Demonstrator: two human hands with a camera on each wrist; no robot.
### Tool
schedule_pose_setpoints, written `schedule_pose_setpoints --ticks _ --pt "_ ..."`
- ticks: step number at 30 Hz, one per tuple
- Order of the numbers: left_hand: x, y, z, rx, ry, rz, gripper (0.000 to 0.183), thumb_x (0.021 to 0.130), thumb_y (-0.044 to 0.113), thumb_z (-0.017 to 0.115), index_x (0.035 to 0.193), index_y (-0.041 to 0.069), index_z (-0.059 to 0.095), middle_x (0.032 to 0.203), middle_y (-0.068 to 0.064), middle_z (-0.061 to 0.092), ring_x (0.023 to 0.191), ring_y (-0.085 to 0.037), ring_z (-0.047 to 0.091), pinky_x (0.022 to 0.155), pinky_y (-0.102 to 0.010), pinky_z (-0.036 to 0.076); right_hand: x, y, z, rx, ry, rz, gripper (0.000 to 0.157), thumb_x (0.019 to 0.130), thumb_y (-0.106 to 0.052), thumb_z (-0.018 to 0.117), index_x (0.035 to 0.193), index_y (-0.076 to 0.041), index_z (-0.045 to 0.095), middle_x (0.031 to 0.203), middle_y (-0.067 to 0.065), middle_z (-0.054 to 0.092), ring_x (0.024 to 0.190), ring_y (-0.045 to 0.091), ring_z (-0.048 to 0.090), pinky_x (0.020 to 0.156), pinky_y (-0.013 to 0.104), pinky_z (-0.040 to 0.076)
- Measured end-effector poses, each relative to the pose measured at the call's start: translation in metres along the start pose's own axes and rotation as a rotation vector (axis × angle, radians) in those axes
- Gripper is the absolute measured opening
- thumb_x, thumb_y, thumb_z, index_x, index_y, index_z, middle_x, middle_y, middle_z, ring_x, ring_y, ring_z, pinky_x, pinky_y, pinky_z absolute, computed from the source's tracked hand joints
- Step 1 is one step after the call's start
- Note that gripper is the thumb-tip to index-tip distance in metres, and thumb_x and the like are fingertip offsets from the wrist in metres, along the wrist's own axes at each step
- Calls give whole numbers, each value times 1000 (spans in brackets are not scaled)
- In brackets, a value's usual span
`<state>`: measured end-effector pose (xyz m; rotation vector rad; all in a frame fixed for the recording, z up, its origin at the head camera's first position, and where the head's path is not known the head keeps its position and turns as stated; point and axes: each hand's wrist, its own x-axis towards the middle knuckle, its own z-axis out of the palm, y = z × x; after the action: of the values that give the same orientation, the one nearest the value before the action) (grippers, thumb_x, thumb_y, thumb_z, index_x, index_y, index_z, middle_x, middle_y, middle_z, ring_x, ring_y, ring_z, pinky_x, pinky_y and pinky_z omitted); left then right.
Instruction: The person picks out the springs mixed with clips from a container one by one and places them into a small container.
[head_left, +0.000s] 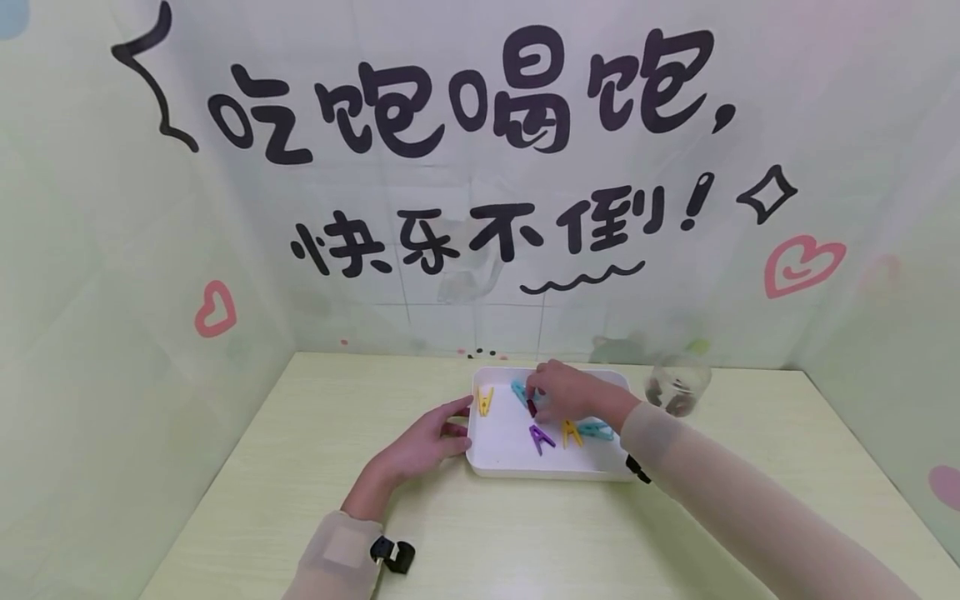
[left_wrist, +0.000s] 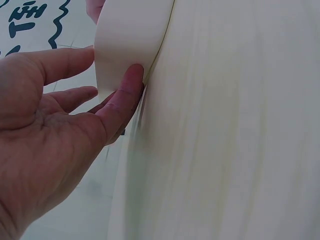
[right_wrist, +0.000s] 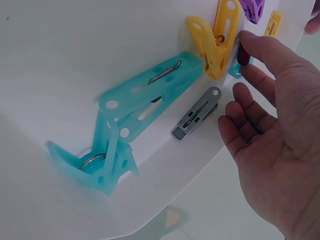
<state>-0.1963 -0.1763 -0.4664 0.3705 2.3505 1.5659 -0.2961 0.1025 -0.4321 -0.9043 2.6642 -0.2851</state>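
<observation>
In the head view a white tray [head_left: 551, 476] holds several clothespins. My left hand [head_left: 420, 446] rests its fairly straight fingers against the tray's left end; the left wrist view shows the fingertips [left_wrist: 132, 75] on its outer wall. Over the tray's far side, my right hand [head_left: 566, 393] pinches a small dark red ribbed piece [right_wrist: 243, 54] between thumb and forefinger. A teal clothespin [head_left: 519, 390] lies beside those fingers. Closer to the front are a purple clothespin [head_left: 541, 439], a yellow one [head_left: 572, 433] and teal ones [head_left: 597, 430]. A grey clothespin [right_wrist: 197, 114] lies below the right hand's curled fingers.
Another yellow clothespin [head_left: 485, 402] lies at the tray's left end. A clear jar [head_left: 688, 377] with dark red pieces inside stands behind the right forearm. The pale wooden table [head_left: 300, 467] meets a printed curtain [head_left: 465, 325] at its back edge.
</observation>
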Motion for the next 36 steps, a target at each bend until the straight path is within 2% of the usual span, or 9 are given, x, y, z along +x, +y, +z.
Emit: schedule_pose_setpoints --ticks 8,14,21,28,36 --pt "-1 1 2 7 5 -6 67 104 5 66 164 3 38 153 -14 51 127 -31 58 106 -47 53 -3 0 0 -7 0 6 22 95 -28 83 115 -24 75 106 -6 61 104 16 51 92 34 50" --pt "-1 1 3 11 4 0 66 104 5 66 163 3 38 153 -15 51 127 -31 59 106 -47 53 -10 2 -10 50 34 39 23 94 -25 83 116 -23 74 109 -3 61 105 18 52 92 36 52" --pt "-1 2 2 17 8 7 67 104 4 66 163 1 37 153 -15 51 126 -31 59 104 -46 54 -20 10 -21 110 77 22 27 95 -23 81 120 -18 74 112 -1 62 107 21 55 96 41 53" --pt "-1 2 2 22 9 9 66 103 4 66 163 1 37 152 -14 52 126 -31 59 103 -45 54 -34 22 -27 174 151 -17 21 95 -22 80 114 -16 73 111 1 64 106 23 57 97 43 53" --pt "-1 1 1 12 6 6 67 104 4 66 164 2 37 153 -16 51 127 -32 59 104 -44 54 -51 36 -30 230 238 -30 24 94 -21 81 115 -14 72 115 9 68 109 33 60 96 45 53"
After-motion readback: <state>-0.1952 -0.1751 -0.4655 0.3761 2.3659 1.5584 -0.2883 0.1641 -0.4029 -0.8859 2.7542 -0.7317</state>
